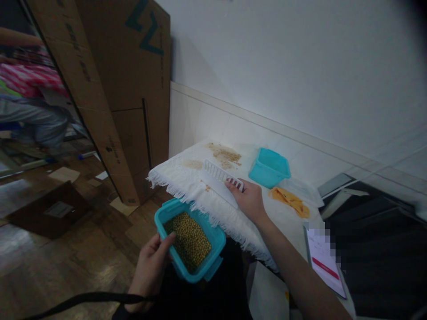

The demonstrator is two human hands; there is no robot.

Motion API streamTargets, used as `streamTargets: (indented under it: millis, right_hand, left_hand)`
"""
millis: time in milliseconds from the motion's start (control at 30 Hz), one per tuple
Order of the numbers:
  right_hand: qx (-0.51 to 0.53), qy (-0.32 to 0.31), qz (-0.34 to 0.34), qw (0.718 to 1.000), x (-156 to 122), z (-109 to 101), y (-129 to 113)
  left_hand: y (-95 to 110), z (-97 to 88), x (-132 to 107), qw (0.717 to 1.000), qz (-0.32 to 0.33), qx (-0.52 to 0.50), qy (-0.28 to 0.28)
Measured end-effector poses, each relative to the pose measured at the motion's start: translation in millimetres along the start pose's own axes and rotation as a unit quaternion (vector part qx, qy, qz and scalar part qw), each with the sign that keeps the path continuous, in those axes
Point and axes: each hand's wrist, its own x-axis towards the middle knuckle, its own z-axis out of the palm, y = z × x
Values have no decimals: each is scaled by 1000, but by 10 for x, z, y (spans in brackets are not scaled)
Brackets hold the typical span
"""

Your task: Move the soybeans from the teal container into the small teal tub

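The left hand (150,262) is closed around the near left corner of a teal plastic container (218,240), thumb over its rim, holding it just below the near edge of the bench (288,224). The container is filled with small yellow-green beans (190,242) and tilts a little toward the person. Its far side sits just under the fringe of a white towel (187,184) spread on the bench.

The right hand (250,200) rests on the towel and grips one end of a white toothed plastic comb (218,174), fingers curled over it, with the comb stretching away to the far left. Brown crumbs (225,154) lie scattered on the far part of the towel.

A second teal container (270,166) stands farther right, just beyond the right hand, and an orange smear (290,200) lies near it on the right. A printed sheet (322,258) lies at the near right, and tall cardboard boxes (126,89) lean against the wall on the left
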Motion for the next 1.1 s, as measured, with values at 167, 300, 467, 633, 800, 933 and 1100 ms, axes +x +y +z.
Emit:
streamTargets:
  millis: [167,300,467,633,800,933,1100]
  right_hand:
    - [12,1,5,1000,-4,18,-29]
    - [18,17,11,1000,-19,44,-38]
    - [31,8,23,999,-53,64,-54]
    - [42,7,29,999,-70,81,-81]
    - [60,17,51,997,-121,109,-118]
    - [75,27,60,995,-156,132,-144]
    - [73,35,65,995,-141,177,-141]
  left_hand:
    - [-13,-37,31,1000,11,9,2]
    - [4,-45,38,1000,9,-3,-8]
    - [-8,-87,45,999,20,26,7]
    - [-3,-100,65,1000,20,22,7]
    - [0,-112,85,1000,23,17,5]
    - [7,-135,87,1000,22,14,14]
    - [59,-149,125,999,27,-12,33]
